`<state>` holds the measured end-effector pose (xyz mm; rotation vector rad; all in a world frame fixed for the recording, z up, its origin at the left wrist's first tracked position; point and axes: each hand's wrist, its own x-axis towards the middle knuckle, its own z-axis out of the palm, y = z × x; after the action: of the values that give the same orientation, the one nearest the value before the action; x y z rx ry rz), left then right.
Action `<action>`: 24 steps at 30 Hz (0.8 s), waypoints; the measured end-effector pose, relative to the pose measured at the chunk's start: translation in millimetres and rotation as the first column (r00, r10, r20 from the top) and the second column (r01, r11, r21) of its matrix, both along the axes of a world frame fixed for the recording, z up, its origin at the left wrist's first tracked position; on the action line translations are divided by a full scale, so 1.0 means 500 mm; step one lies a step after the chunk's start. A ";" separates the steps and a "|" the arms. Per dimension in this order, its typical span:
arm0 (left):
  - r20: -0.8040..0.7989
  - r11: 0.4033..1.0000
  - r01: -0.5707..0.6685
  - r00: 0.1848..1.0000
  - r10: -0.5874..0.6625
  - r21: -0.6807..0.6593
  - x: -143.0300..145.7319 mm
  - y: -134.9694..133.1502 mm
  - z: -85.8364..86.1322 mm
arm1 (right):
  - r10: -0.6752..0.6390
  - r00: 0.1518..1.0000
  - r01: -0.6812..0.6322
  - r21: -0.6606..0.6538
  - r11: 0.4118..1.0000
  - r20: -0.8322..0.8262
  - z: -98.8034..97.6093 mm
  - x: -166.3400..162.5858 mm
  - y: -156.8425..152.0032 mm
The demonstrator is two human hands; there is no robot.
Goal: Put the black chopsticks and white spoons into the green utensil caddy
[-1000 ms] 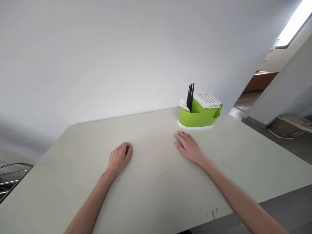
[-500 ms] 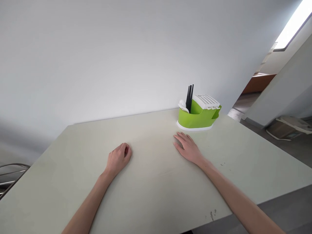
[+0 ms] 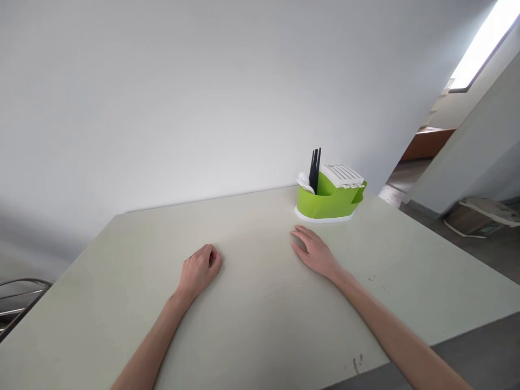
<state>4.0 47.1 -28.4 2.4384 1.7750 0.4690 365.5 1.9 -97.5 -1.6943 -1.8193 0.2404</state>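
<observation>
My left hand (image 3: 200, 269) rests on its side on the pale table (image 3: 252, 330), its fingers curled into a loose fist. Nothing shows inside the fist. My right hand (image 3: 315, 250) lies palm down on the tabletop with its fingers stretched out and the thumb apart; it holds nothing. Just beyond its fingertips, and apart from them, stands a green utensil holder (image 3: 325, 206) with a white base and a white slotted top. Several black chopsticks (image 3: 314, 172) stand upright in its left part, beside white spoons (image 3: 304, 183).
A plain white wall (image 3: 211, 119) runs along the table's far side. Dark marks (image 3: 357, 362) spot the near right edge of the table. A metal-framed chair (image 3: 20, 295) is at the far left. On the floor at right lies a brownish box-like object (image 3: 471, 216).
The view has shifted slightly, so the table and holder sit a little lower. The right hand's fingers have drawn somewhat closer together. My left hand stays in a fist.
</observation>
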 end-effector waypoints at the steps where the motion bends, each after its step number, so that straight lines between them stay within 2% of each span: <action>1: -0.003 1.000 -0.003 1.000 0.003 -0.001 0.000 0.000 0.000 | 0.007 1.000 -0.007 0.003 1.000 -0.025 0.002 0.000 -0.002; 4: -0.008 1.000 -0.003 1.000 0.003 -0.001 0.000 0.000 0.000 | 0.026 0.995 -0.024 0.023 0.999 -0.101 0.004 0.000 -0.005; 7: 0.001 1.000 0.012 1.000 -0.012 0.008 -0.001 0.000 -0.002 | 0.022 0.986 -0.006 0.097 0.995 -0.163 0.003 0.004 -0.001; 10: 0.008 1.000 0.021 1.000 -0.021 0.020 -0.002 0.003 -0.006 | -0.054 0.965 0.110 0.211 0.971 -0.255 0.004 0.013 0.007; 13: 0.017 0.999 0.022 1.000 -0.022 0.023 -0.003 0.005 -0.008 | -0.155 0.900 0.287 0.284 0.915 -0.408 0.012 0.028 0.011; 17: 0.018 1.000 0.024 1.000 -0.024 0.014 -0.003 0.003 -0.007 | -0.203 0.801 0.422 0.291 0.859 -0.564 0.029 0.057 0.006; 24: 0.021 1.000 0.024 0.999 -0.024 0.018 0.000 0.000 -0.005 | -0.274 0.726 0.529 0.258 0.808 -0.631 0.017 0.125 0.011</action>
<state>3.8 47.2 -30.8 2.4544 1.7391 0.5087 428.0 7.3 -89.2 -1.4534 -0.9251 0.1222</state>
